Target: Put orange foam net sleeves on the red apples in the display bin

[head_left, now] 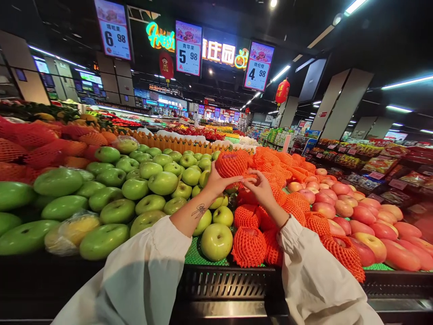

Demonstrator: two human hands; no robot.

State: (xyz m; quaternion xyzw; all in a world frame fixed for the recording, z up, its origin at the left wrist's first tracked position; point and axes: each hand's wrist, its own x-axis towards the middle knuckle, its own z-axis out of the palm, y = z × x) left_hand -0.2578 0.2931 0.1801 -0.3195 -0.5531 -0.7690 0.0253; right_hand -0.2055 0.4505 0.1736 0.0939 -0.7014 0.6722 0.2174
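Note:
An apple in an orange foam net (232,163) is lifted above the display, its fruit mostly covered by the mesh. My left hand (216,181) is closed around its left side and underside, the thumb stretched to the right below it. Just to the lower right, my right hand (261,186) has its thumb and fingers drawn into a pinch beside the left thumb. What lies between those right fingertips is too small to make out. Under and behind both hands are more fruits in orange foam nets (249,247). Bare green apples (217,241) lie left of them.
Red apples (355,207) fill the right side of the stand. At far left lie large green fruits (58,181) and a plastic-wrapped yellow fruit (72,231). The black slotted stand edge (226,282) runs along the front. Price screens (188,48) hang overhead.

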